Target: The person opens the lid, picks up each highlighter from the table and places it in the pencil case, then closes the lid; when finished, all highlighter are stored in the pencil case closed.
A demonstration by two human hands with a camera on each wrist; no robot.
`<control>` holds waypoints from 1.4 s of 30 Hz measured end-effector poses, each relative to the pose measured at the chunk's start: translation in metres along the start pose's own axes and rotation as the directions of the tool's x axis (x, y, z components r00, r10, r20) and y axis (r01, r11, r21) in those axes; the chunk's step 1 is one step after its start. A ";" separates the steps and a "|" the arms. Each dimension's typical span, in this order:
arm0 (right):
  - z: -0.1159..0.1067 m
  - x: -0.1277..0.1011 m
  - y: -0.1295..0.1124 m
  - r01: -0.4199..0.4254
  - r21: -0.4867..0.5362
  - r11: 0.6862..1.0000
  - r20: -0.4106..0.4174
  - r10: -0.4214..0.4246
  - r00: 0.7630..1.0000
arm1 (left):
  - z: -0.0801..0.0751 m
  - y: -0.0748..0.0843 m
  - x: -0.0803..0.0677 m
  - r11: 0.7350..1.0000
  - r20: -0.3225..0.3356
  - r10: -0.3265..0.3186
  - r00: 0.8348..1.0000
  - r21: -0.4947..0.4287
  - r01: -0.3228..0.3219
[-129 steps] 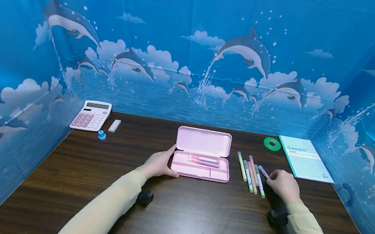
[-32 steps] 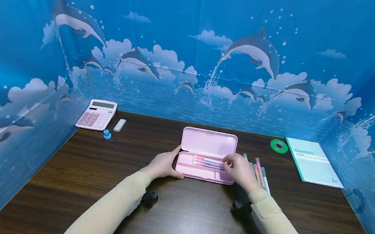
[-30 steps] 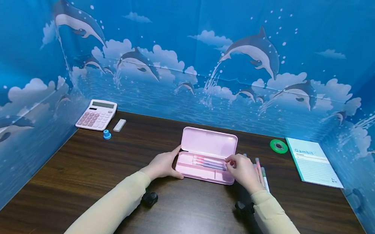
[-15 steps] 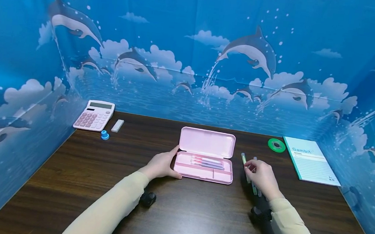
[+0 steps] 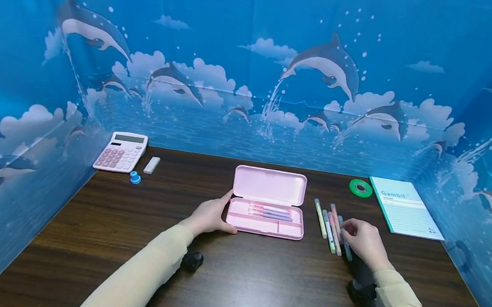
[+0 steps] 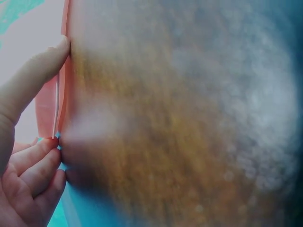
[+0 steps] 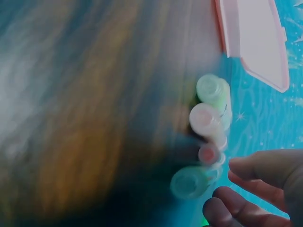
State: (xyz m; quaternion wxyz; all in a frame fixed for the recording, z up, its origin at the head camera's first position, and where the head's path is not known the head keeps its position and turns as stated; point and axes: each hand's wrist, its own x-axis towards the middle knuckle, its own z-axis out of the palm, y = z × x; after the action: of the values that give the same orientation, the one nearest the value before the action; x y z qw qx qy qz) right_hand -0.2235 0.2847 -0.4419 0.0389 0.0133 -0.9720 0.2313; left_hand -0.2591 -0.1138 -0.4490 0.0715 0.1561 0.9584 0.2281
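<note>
An open pink pencil case (image 5: 269, 185) lies in the middle of the dark wooden table (image 5: 238, 281), with three pens (image 5: 269, 211) in its tray. My left hand (image 5: 211, 215) holds the case's left end; in the left wrist view its thumb (image 6: 33, 80) presses the case edge (image 6: 47, 109) and its fingers curl at the corner. Several loose pens (image 5: 330, 226) lie side by side right of the case. My right hand (image 5: 364, 237) is at the rightmost, teal pen (image 7: 189, 183), fingertips (image 7: 246, 165) beside it. That pen lies on the table.
A pink calculator (image 5: 120, 151), a white eraser (image 5: 151, 164) and a small blue object (image 5: 135, 178) sit at the back left. A green tape roll (image 5: 360, 188) and a teal notebook (image 5: 405, 213) lie at the back right. Blue dolphin-print walls (image 5: 253, 75) enclose the table.
My right hand left a pen in the case's tray, then drew away to the right, to the row of loose pens. The left hand stayed on the case.
</note>
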 end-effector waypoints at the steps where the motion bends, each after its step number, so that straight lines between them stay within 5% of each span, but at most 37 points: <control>1: -0.001 -0.001 0.001 -0.006 0.001 1.000 0.008 0.006 1.000 | 0.000 0.000 0.000 1.000 -0.001 0.001 1.000 -0.001 -0.001; 13: 0.001 -0.004 0.010 -0.011 -0.001 1.000 0.023 0.011 1.000 | -0.001 0.001 0.000 1.000 0.006 0.005 1.000 -0.001 -0.005; 28: -0.006 -0.005 0.015 -0.149 -0.019 0.989 0.067 0.150 0.986 | -0.001 0.002 -0.001 1.000 0.006 -0.001 1.000 -0.007 0.002; 42: -0.004 -0.007 0.015 -0.058 -0.011 0.998 -0.106 0.057 0.993 | -0.001 0.001 0.000 1.000 -0.003 -0.003 1.000 -0.003 0.003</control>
State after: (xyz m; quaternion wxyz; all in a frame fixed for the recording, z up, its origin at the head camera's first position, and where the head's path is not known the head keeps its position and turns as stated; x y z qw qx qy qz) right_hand -0.2169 0.2998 -0.4457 0.0835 -0.0272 -0.9702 0.2259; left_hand -0.2586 -0.1135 -0.4481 0.0704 0.1542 0.9584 0.2297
